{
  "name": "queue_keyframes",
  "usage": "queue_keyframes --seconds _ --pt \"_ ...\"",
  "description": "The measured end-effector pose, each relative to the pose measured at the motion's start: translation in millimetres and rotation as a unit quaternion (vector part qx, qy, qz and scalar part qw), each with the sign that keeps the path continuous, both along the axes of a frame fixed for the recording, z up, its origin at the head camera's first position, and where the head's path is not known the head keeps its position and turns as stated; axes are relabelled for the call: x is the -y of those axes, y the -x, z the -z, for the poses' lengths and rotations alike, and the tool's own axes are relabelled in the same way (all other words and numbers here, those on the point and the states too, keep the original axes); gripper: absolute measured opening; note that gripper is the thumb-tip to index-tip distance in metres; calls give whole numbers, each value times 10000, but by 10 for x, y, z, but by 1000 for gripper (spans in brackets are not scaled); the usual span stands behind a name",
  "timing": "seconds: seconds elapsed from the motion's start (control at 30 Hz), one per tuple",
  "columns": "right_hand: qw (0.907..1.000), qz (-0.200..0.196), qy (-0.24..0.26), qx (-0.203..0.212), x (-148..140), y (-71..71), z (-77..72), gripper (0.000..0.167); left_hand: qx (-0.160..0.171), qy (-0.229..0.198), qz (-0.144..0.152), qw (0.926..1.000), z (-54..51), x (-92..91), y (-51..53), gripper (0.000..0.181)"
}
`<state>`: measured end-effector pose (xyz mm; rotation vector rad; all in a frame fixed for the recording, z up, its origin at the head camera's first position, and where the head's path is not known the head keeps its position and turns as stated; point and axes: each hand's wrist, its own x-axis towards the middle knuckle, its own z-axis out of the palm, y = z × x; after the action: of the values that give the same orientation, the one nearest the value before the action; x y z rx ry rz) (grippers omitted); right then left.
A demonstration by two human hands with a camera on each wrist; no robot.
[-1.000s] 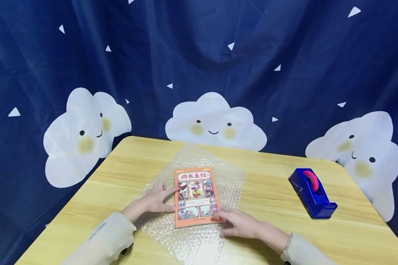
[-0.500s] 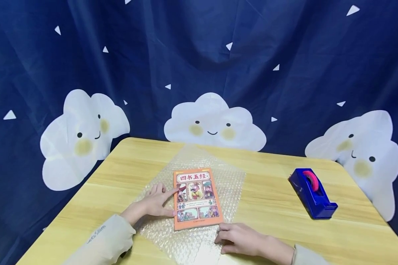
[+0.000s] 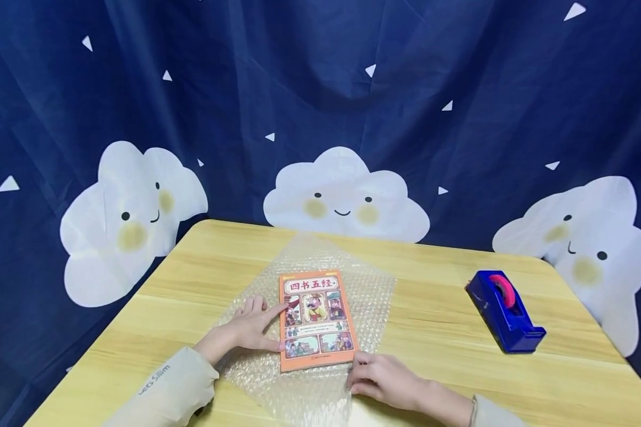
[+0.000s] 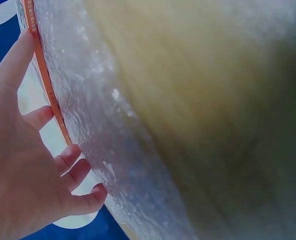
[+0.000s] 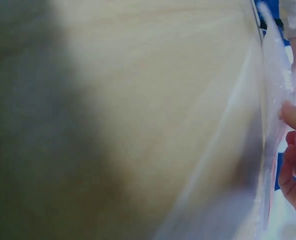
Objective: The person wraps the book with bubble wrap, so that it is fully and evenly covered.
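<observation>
A thin book (image 3: 317, 320) with an orange illustrated cover lies face up on a sheet of bubble wrap (image 3: 371, 302), which is turned cornerwise on the table. My left hand (image 3: 250, 325) rests at the book's left side, fingers spread, with index finger and thumb touching its edge. In the left wrist view, the book's orange spine (image 4: 45, 75) runs past those fingertips. By the book's lower right corner, my right hand (image 3: 387, 379) has its fingers curled at the bubble wrap's near right edge. The right wrist view shows its thumb (image 5: 294, 116) against the raised wrap (image 5: 274, 90).
A blue tape dispenser (image 3: 504, 314) with a pink roll stands at the right on the wooden table (image 3: 432, 284). Behind the table's far edge hangs a dark blue curtain (image 3: 320, 77) with white clouds and triangles.
My right hand has left the book's lower right corner, moved slightly nearer to me, and curled its fingers at the wrap's edge. My left hand stays beside the book.
</observation>
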<state>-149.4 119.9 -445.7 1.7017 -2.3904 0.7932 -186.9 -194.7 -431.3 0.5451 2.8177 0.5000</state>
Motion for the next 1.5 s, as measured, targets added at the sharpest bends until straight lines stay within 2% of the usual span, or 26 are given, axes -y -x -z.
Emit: queue_keyframes --seconds 0.2,0.4,0.53,0.6,0.73,0.8,0.87,1.03,1.17,1.3,1.5 --pt "9956 473 440 679 17 64 -48 8 -31 -12 66 10000 -7 9 32 94" --pt "9821 1074 404 1492 53 143 -62 13 28 60 56 10000 0 -2 59 94" --pt "9636 1470 433 2189 90 188 -50 17 90 6 38 10000 -7 -14 58 93" --pt "9496 1566 605 2646 111 214 -37 16 103 -41 33 9999 -15 -15 49 93" --pt "9222 1556 1022 3390 131 269 -19 9 84 -71 40 9999 -24 -22 38 93" --pt "9140 1433 1133 3622 122 290 -10 8 76 -88 42 9999 -33 -27 33 93" --pt "9155 1247 1182 3637 107 311 7 11 83 -87 39 9999 -41 -35 33 94" --pt "9381 710 1212 3167 81 349 63 22 105 -47 26 9999 -44 -34 36 93" --pt "9473 579 1136 2940 75 361 89 30 115 7 52 9999 -33 -30 37 92" --pt "9472 619 969 2994 75 361 95 28 123 41 62 9999 -31 -25 28 90" --pt "9438 636 686 3170 87 383 105 36 175 -33 90 9998 -26 -20 29 89"
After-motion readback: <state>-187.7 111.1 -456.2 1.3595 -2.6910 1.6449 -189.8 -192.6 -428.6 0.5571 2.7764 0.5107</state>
